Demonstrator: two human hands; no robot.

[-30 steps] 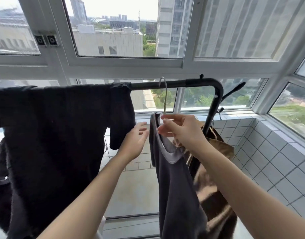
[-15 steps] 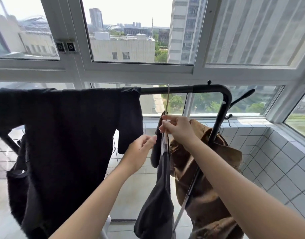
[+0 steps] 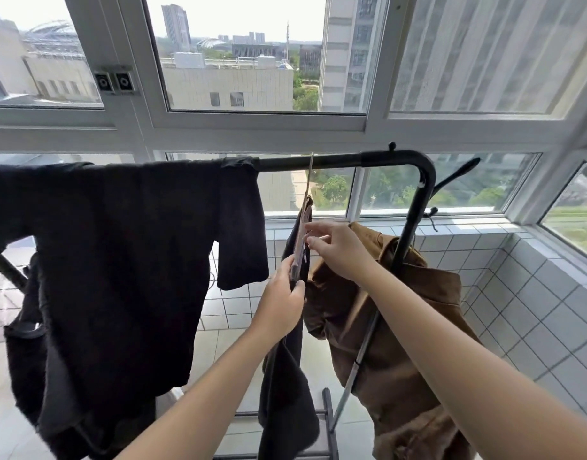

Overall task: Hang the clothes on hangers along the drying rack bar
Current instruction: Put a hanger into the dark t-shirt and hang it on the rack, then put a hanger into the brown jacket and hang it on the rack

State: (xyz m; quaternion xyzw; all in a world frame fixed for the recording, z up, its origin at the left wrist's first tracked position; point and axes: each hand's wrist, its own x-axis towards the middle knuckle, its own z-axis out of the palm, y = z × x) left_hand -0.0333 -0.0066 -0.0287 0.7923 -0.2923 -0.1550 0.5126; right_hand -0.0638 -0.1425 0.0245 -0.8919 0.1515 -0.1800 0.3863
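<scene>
Head view: both hands pinch a dark grey garment on a hanger hooked over the rack bar.

The hanger [image 3: 306, 207] hangs from the bar [image 3: 335, 160], edge-on. The left hand [image 3: 280, 305] grips the garment [image 3: 287, 386] low at the neckline; the right hand [image 3: 338, 252] pinches it higher. A black T-shirt [image 3: 119, 260] drapes the bar to the left; a brown garment [image 3: 395, 333] hangs to the right.

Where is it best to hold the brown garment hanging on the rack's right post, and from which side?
Probably at its collar end, the highest part, beside the post. Come from the near side, over the right hand: the brown garment droops downward from there, and the post blocks its far side.
</scene>
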